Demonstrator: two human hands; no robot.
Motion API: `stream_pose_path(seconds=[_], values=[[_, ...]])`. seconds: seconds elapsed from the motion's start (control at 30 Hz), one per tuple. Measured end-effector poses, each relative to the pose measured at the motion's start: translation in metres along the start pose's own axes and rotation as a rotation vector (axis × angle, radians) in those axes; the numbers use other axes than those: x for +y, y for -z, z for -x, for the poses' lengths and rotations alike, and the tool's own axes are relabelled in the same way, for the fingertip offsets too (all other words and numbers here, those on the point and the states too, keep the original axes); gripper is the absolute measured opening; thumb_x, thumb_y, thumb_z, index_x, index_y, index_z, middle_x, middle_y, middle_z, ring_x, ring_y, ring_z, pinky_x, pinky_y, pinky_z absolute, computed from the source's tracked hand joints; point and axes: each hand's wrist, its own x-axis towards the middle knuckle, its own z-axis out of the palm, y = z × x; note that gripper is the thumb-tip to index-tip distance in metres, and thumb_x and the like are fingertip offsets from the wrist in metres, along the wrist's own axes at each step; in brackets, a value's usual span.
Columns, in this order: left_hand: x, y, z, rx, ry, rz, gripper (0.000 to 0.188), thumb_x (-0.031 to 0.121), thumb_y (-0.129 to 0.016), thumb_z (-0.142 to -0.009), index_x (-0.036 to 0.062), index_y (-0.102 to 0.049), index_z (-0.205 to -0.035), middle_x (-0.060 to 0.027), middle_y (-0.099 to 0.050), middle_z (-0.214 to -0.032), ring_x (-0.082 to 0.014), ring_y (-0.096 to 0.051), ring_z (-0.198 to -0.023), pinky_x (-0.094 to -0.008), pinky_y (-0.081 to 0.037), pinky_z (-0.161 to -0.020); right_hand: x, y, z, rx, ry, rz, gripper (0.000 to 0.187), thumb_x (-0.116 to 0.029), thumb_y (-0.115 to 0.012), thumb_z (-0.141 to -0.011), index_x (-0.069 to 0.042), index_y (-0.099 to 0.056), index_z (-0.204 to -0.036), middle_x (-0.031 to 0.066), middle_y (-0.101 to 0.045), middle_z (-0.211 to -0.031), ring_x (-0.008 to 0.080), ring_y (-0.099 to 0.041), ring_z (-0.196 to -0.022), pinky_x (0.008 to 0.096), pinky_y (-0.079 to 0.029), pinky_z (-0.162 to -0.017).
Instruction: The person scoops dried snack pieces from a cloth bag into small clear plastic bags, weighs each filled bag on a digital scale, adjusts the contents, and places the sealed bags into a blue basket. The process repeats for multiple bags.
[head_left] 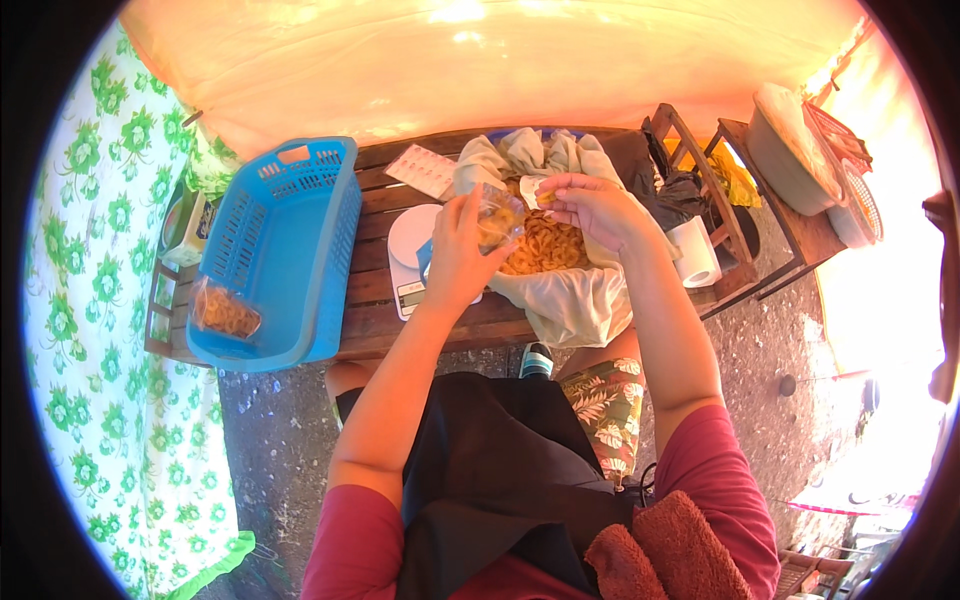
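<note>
My left hand (462,255) grips a clear plastic bag (500,218) with some yellow-orange pieces inside. Just to its right, my right hand (606,208) is closed in a pinch on a small yellowish snack piece (546,198), close to the bag's mouth. Below both hands lies a heap of orange, curly snack pieces (550,246) in a container lined with pale cloth (565,300). Partly behind my left hand stands a white kitchen scale (408,240); my wrist and hand cover some of it.
A large blue plastic basket (275,335) at the left holds a filled clear bag (226,310). On the slatted wooden table (370,215) lie a white card (421,171), a paper roll (694,252) and black plastic bags (675,195). A grey tub (790,150) stands at far right.
</note>
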Motion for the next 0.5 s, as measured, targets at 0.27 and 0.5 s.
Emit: stream_pose_path(seconds=[0.27,0.5], values=[[0.001,-0.001,-0.001,-0.003,-0.018,-0.050,0.088,0.018,-0.083,-0.071,0.0028,-0.034,-0.143,-0.0193,-0.043,-0.131,-0.0355,-0.044,-0.122,-0.0420,-0.042,-0.100,0.003,-0.013,0.007,0.099,0.098,0.093,0.022,-0.008,-0.057,-0.094,-0.003,-0.063,-0.114,0.0044,-0.063,-0.114,0.0143,-0.063,-0.099,0.0267,-0.052,-0.084],[0.003,-0.004,-0.001,0.006,-0.035,-0.037,0.088,0.017,-0.083,-0.070,0.0037,-0.036,-0.143,-0.0196,-0.043,-0.129,-0.0355,-0.045,-0.119,-0.0425,-0.042,-0.098,0.005,-0.049,-0.007,0.207,0.321,0.599,0.024,-0.017,-0.062,-0.092,-0.001,-0.066,-0.109,0.0051,-0.069,-0.090,0.0145,-0.066,-0.081,0.0281,-0.051,-0.070]])
